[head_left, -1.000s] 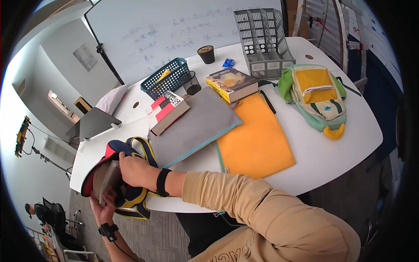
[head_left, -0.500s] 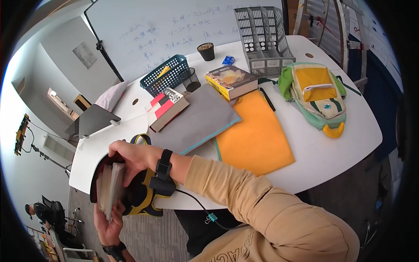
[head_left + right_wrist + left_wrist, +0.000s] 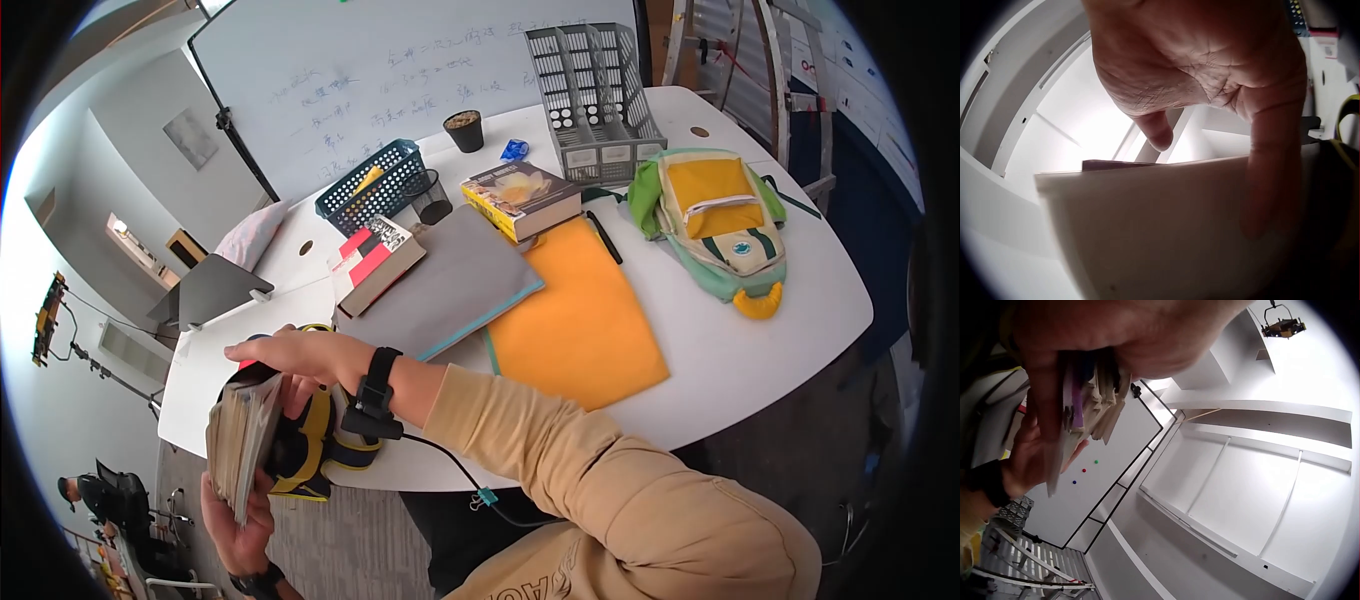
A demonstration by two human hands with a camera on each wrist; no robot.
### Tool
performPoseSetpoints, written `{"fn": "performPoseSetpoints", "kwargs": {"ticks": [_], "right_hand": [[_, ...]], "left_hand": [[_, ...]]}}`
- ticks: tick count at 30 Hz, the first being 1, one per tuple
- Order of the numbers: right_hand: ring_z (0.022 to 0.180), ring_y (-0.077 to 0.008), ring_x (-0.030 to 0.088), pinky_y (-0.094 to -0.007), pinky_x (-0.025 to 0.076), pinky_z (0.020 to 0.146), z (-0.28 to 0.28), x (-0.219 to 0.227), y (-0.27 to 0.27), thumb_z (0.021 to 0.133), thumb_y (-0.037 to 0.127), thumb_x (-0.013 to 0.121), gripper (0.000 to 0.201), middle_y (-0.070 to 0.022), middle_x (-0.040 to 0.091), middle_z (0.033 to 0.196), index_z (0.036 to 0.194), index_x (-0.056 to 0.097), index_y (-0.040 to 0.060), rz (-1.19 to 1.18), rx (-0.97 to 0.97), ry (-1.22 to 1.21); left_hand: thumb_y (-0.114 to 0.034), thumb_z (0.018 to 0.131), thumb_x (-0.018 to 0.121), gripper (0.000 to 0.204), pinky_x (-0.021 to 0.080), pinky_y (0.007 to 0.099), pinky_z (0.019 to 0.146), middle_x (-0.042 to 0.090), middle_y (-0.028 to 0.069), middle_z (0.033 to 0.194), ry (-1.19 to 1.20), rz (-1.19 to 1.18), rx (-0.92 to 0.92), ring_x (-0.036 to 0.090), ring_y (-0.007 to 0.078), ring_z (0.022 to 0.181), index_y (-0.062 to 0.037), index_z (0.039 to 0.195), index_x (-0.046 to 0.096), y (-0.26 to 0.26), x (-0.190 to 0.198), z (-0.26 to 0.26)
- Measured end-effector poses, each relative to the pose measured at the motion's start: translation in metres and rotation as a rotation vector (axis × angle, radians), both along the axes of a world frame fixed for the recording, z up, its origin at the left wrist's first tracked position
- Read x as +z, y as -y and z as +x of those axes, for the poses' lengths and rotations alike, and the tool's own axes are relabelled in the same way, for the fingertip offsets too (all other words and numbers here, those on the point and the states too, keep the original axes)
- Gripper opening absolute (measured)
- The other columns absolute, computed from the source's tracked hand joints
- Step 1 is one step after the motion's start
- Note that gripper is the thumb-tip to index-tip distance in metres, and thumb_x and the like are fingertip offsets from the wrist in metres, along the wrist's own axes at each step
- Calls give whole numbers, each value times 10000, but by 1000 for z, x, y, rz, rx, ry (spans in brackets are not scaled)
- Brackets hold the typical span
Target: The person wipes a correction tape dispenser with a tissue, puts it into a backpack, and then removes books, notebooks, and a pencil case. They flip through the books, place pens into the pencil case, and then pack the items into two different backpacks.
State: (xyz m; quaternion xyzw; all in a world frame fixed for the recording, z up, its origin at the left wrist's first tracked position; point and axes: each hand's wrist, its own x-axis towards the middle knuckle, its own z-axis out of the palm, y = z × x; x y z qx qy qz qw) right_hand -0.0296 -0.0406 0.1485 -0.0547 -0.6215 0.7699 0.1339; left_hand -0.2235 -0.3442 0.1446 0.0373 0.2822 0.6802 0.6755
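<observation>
Beside the table's left front edge, my left hand (image 3: 240,525) grips the lower end of an upright stack of books (image 3: 238,450). Its page edges face left and a pale cover faces right. In the left wrist view the stack (image 3: 1094,406) shows a purple strip among worn pages. My right hand (image 3: 310,357) is over the upper end, thumb out to the left; in the right wrist view its fingers (image 3: 1272,181) lie straight against the pale cover. Right behind the stack is a dark blue backpack (image 3: 318,440) with yellow trim, its opening partly hidden.
On the white table (image 3: 760,370) lie a grey folder (image 3: 450,290), an orange folder (image 3: 580,330), a red-and-white book (image 3: 375,265) and a thick book (image 3: 525,200). Behind stand a basket (image 3: 370,190), a mesh cup (image 3: 428,197) and a file rack (image 3: 595,110). A green-yellow backpack (image 3: 715,225) is right.
The stack of books has come out of the backpack's opening toward me, held low by my left hand. My right hand has shifted from inside the opening to the stack's upper end.
</observation>
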Motion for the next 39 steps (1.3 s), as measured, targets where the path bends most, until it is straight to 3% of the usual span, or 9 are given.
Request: {"fn": "performPoseSetpoints", "kwargs": {"ticks": [3,7,9,13,15,23,24,30,39], "right_hand": [[884,-461,855,-459,711,757,17,20,11,1009,755,679,1144,-360,774,1326,1610,491,-199,171,-88,293],[906,-477,853,-483,692,838,26,30,25,980,710,731,1322,-436,753,1271,1660,206,-294,245,-152,297],[965,-488,850,-509,683,890,38,42,22,980,663,744,1369,-474,737,1246,1641,86,-340,354,-133,287],[1161,-526,800,-481,644,1013,39,56,20,949,594,761,1352,-509,711,1261,1608,88,-377,580,-317,289],[1300,-549,745,-473,612,1099,69,76,25,931,549,765,1365,-528,687,1322,1611,41,-387,632,-391,240],[1352,-520,724,-444,573,1150,138,83,-1,913,693,863,1259,-462,671,1420,1585,353,-241,767,-889,-54],[1277,-448,768,-431,598,1104,139,78,-12,993,612,853,1113,-406,724,1366,1579,396,-217,852,-1012,-62],[1112,-228,804,-337,642,921,195,64,-79,1123,143,744,674,-284,800,1254,1626,416,-164,427,-931,-172],[1050,-236,826,-357,664,912,263,46,-128,1114,2,679,542,-259,814,1228,1596,473,-133,231,-1048,-367]], "left_hand": [[-411,1139,547,609,744,401,734,765,282,1342,-104,10,45,847,389,900,31,1551,619,11,4,16],[-343,1164,519,484,708,374,580,789,273,1311,-393,-28,199,852,332,802,26,1446,655,24,9,34],[-434,1152,529,596,718,357,609,774,287,1254,-570,-22,239,844,345,787,9,1541,615,29,2,35],[-380,1106,602,632,672,489,940,760,237,1431,-723,27,267,805,362,1142,22,1593,586,24,-1,61],[-318,1079,634,665,537,585,1231,721,205,1549,-648,39,233,699,386,1435,21,1643,540,8,17,104],[-294,1078,682,701,563,574,1226,668,209,1592,-694,225,195,692,389,1443,14,1674,478,-84,11,136],[-296,1083,690,697,563,576,1230,668,212,1593,-661,242,173,699,391,1432,12,1672,480,-105,8,139],[-348,1120,758,660,557,523,1251,718,208,1526,-525,360,1,726,364,1382,19,1623,539,-221,-6,159],[-268,1119,763,565,590,547,1222,750,224,1460,-293,436,1,753,390,1337,22,1566,574,-321,-47,184]]}}
